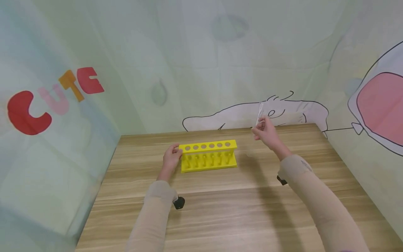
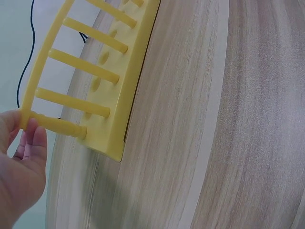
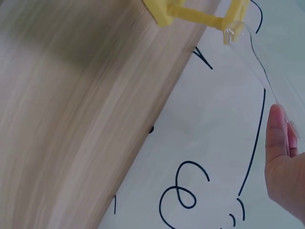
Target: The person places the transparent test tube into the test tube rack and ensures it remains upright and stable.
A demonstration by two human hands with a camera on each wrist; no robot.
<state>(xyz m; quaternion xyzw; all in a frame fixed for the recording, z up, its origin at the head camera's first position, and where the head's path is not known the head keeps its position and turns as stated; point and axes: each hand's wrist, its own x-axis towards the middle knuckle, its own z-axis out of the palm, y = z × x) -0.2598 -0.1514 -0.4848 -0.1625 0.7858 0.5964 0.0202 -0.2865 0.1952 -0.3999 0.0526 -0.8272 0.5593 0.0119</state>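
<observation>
The head view looks forward and down from above the wooden table [image 1: 239,210], taking in both arms, with the yellow rack [image 1: 207,155] at mid-frame. The left wrist view sits close beside the rack [image 2: 90,81], upper left. The right wrist view shows only the rack's end [image 3: 195,12] along the top edge.

Both arms reach forward in tan sleeves. The left hand [image 1: 171,157] sits low, left of the middle of the frame, with its fingers curled and thumb pinching. The right hand [image 1: 266,131] is lifted higher, right of the middle, its fingertips pinched together and pointing up.
</observation>
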